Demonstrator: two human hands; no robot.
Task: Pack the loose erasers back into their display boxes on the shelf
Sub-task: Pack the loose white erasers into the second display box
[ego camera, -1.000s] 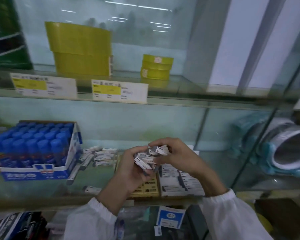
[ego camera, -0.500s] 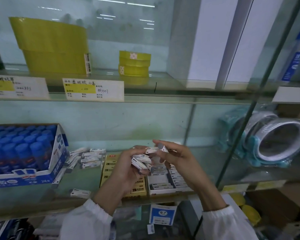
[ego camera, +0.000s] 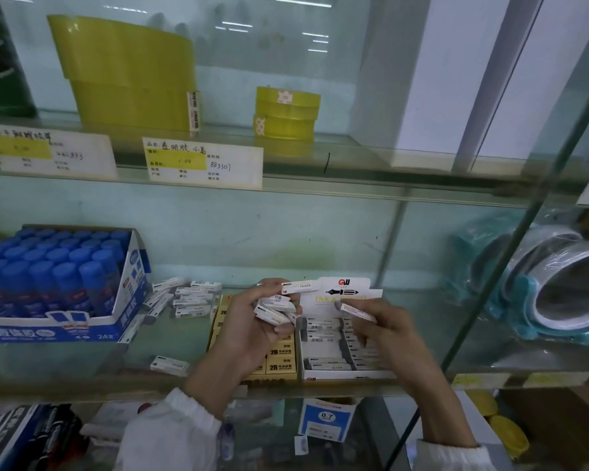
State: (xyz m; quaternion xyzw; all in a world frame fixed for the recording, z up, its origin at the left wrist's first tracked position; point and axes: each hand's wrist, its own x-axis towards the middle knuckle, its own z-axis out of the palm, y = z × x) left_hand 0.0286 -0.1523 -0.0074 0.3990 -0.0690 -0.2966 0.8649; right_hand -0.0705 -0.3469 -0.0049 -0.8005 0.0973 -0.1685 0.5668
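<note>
Eraser (ego camera: pixel 357 311) in right hand (ego camera: pixel 390 339), long axis sideways, above display box (ego camera: pixel 337 374).

Right hand (ego camera: pixel 388 338) with single eraser (ego camera: pixel 356 312) now apart from left hand (ego camera: pixel 249 334)

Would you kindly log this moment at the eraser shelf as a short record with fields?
left hand: holds a bunch of erasers
right hand: pinches one eraser over the white box
white box: open, partly filled with rows of erasers
yellow box: just left of the white box, partly behind the left hand
loose erasers: piled on the shelf beside the glue box; a lone eraser near the front edge
task state: unfinished
</note>
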